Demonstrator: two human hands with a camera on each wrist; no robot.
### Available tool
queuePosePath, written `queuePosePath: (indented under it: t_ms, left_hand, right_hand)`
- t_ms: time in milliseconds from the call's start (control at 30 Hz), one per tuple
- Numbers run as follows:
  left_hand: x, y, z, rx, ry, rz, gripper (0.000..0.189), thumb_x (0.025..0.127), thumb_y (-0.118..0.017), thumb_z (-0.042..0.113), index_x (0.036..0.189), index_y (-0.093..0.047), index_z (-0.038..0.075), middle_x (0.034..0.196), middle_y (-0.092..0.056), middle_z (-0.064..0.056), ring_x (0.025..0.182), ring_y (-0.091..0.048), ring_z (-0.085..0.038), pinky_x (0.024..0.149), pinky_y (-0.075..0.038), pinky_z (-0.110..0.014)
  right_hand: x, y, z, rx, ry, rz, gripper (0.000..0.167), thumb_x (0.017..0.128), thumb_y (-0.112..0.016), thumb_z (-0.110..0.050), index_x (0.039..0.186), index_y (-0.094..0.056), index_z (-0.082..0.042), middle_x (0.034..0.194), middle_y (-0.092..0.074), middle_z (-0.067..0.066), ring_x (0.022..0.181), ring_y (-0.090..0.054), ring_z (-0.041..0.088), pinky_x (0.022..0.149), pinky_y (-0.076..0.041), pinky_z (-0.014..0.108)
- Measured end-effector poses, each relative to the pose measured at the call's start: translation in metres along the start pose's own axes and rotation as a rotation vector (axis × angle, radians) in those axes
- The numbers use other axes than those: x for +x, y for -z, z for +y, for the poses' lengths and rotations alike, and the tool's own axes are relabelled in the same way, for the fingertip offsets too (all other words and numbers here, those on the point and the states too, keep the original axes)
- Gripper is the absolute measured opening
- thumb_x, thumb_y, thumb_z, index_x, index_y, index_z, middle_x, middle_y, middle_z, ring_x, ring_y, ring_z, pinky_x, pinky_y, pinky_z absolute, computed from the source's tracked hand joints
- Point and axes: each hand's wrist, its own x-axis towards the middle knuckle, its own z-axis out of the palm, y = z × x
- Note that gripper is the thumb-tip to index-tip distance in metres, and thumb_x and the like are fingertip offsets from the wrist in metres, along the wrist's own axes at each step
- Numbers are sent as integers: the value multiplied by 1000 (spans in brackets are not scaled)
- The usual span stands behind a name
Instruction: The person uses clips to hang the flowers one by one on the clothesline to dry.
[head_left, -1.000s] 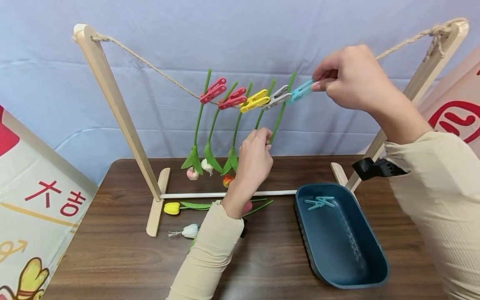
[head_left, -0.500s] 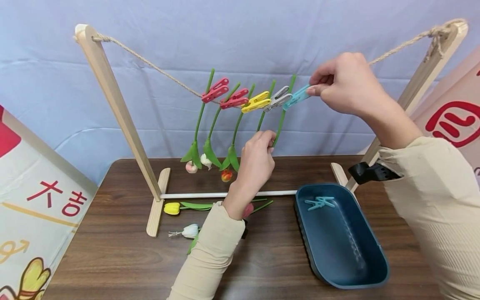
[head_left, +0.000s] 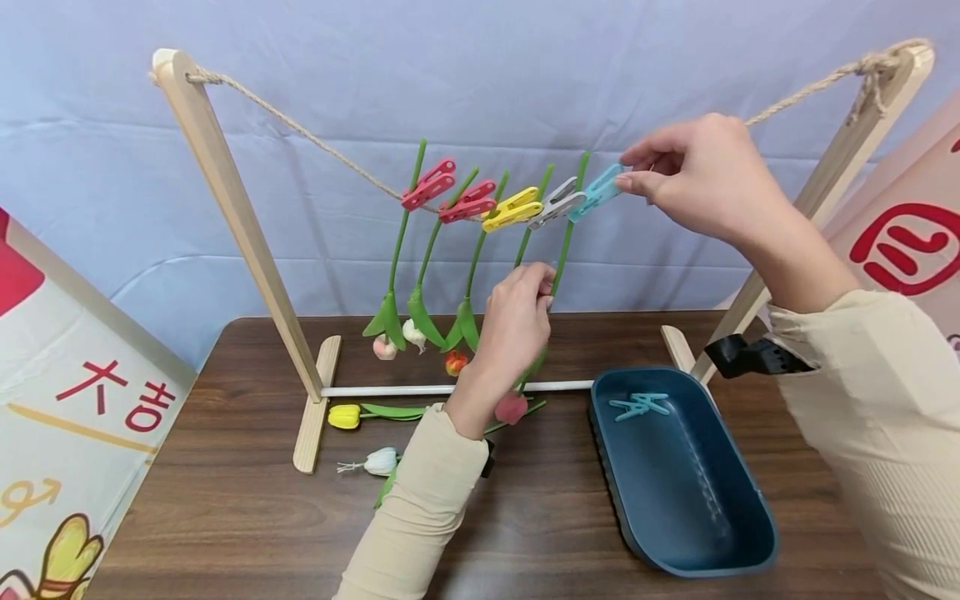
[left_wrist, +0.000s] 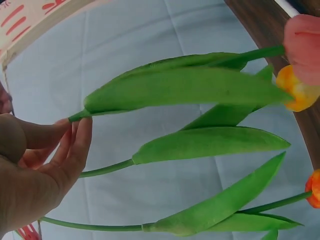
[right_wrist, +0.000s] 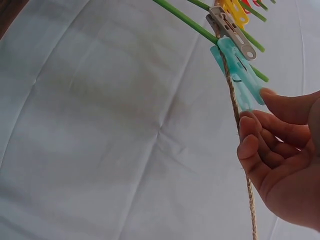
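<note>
My left hand (head_left: 517, 321) pinches the green stem of a pink tulip (left_wrist: 305, 47) just above its leaves, as the left wrist view shows. The tulip hangs head down, its stem top rising past the rope. With thumb and fingers my right hand (head_left: 712, 179) holds the handle ends of a light blue clothespin (right_wrist: 240, 70). Its nose lies over the stem (head_left: 566, 246) at the rope (right_wrist: 232, 100). Close to its left, a grey clothespin (head_left: 558, 206) sits on the rope with another tulip stem.
Red clothespins (head_left: 429, 185) and a yellow clothespin (head_left: 513, 208) hold more upside-down tulips. Wooden posts (head_left: 232, 217) carry the rope. A yellow tulip (head_left: 344, 417) and a white tulip (head_left: 381, 462) lie on the table. At right, a dark blue bin (head_left: 675, 492) contains blue clothespins (head_left: 637, 405).
My right hand has come down a little, bringing the blue clothespin's nose over the stem and rope. My left hand has shifted slightly right, and the pink tulip head now shows more.
</note>
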Motion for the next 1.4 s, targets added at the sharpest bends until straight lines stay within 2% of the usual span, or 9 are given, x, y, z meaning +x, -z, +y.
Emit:
queuePosePath:
  t_ms: [200, 367, 533, 700, 967, 1267, 1400]
  left_hand:
    - [-2, 1, 3, 0, 32, -40, 19, 88, -55, -2, 105, -62, 1, 91, -61, -7, 86, -58, -19, 76, -46, -31]
    - [-5, 4, 5, 2, 85, -85, 20, 89, -55, 0, 107, -62, 3, 92, -61, -5, 87, -58, -18, 78, -45, -31]
    - [-8, 5, 5, 1, 107, -117, 20, 89, -55, 1, 108, -61, 4, 91, -61, -4, 86, -58, -19, 79, -45, -32]
    - [-14, 3, 1, 1, 111, -115, 19, 88, -56, 0, 106, -61, 4, 91, -62, -4, 86, -59, -21, 77, -45, -33]
    - [-24, -1, -10, -24, 162, -120, 20, 87, -57, 0, 106, -61, 4, 88, -61, -4, 85, -59, -20, 78, -45, -34]
    - [-36, -4, -27, 8, 150, -109, 17, 86, -59, 1, 102, -60, 3, 83, -61, -5, 80, -58, -22, 74, -45, -34]
    - [-43, -5, -33, 1, 158, -122, 16, 86, -58, 1, 102, -60, 3, 83, -61, -4, 80, -59, -22, 73, -45, -35]
  right_hand:
    - [-5, 2, 0, 107, -3, 9, 23, 85, -65, -15, 101, -67, 2, 75, -63, 8, 56, -52, 2, 53, -36, 16]
    - [-12, 4, 5, 178, -58, -24, 24, 84, -67, -19, 97, -68, 0, 65, -61, -1, 55, -53, 5, 51, -36, 18]
    - [-24, 1, 16, 170, -115, -131, 26, 84, -67, -27, 94, -69, -3, 63, -60, 3, 55, -53, 11, 48, -36, 23]
    - [-39, -9, 33, 163, -145, -269, 25, 85, -65, -26, 95, -69, -3, 67, -61, 5, 59, -54, 15, 51, -39, 25]
    - [-72, -48, 78, 269, -129, -483, 18, 87, -62, -14, 95, -67, 1, 71, -64, 3, 60, -59, 12, 53, -46, 26]
    - [-108, -105, 126, 342, -168, -592, 12, 87, -60, -6, 93, -65, 4, 69, -60, 2, 59, -57, 18, 53, -46, 29]
    - [-123, -133, 143, 402, -210, -649, 17, 86, -56, 1, 99, -61, 10, 71, -61, 3, 60, -56, 22, 54, -47, 33]
